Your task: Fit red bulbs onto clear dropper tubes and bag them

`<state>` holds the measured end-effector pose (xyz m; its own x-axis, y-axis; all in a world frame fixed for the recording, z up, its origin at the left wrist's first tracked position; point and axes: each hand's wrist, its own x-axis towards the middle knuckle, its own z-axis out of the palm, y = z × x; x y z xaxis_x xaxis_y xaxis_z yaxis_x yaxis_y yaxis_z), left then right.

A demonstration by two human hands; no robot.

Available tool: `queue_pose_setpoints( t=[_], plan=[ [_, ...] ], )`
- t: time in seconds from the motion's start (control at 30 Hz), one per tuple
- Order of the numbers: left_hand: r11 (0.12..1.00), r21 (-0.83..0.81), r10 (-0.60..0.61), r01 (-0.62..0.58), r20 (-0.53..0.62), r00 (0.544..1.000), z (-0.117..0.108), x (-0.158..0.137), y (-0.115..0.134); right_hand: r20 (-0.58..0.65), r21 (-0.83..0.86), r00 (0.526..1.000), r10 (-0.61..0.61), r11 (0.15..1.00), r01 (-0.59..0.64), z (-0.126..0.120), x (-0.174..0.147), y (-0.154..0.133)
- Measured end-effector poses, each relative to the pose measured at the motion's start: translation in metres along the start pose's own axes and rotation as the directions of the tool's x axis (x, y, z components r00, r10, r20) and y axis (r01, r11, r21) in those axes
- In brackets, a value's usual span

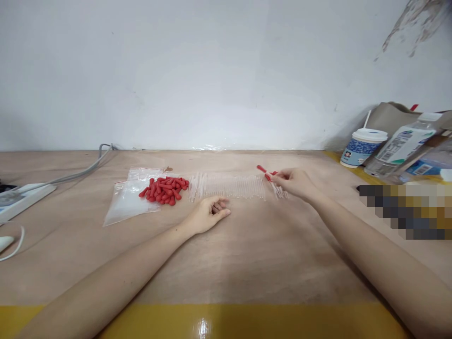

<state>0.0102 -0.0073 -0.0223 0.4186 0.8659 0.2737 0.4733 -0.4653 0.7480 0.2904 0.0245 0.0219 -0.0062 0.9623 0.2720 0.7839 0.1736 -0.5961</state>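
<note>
A row of clear thin tubes (231,187), like glass dropper tubes, lies side by side across the middle of the table. Just in front of it rests my left hand (209,214), fingers loosely curled, thumb apart, nothing visible in it. At the row's right end my right hand (291,181) is closed in a pinch at a red rubber dropper bulb (268,177). Another red bulb (261,168) pokes out to the left of those fingertips. Clear tubes (279,191) lie below that hand, partly hidden by it. Left of the row sits a pile of red rubber bulbs (165,190).
Beside the pile, clear plastic bags (129,202) lie flat. A power strip (30,197) with a grey cable (76,175) occupies the far left. On the right stand a paper cup (363,147) with a straw and a tilted plastic bottle (402,143). A wall (212,75) closes the back.
</note>
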Motion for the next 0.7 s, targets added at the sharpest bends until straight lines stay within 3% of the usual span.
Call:
queue_pose_setpoints(
  t=[0.1,0.23,0.57,0.7],
  plan=[
    [0.997,0.071,0.035,-0.037,0.038,0.999,-0.001,-0.001,0.004,-0.188,-0.054,0.957,0.220,0.971,-0.233,0.001,0.009,0.023],
    [0.994,0.093,0.057,-0.061,0.044,0.997,-0.002,-0.001,0.006,-0.207,-0.111,0.925,0.318,0.932,-0.346,0.013,0.006,0.028],
    [0.987,0.114,0.103,-0.110,0.068,0.992,-0.002,-0.001,0.006,-0.128,-0.259,0.935,0.331,0.899,-0.354,0.018,0.001,0.017],
    [0.985,0.120,0.117,-0.124,0.067,0.991,-0.002,-0.001,0.007,-0.152,-0.314,0.943,0.297,0.890,-0.330,0.018,-0.001,0.016]
  ],
)
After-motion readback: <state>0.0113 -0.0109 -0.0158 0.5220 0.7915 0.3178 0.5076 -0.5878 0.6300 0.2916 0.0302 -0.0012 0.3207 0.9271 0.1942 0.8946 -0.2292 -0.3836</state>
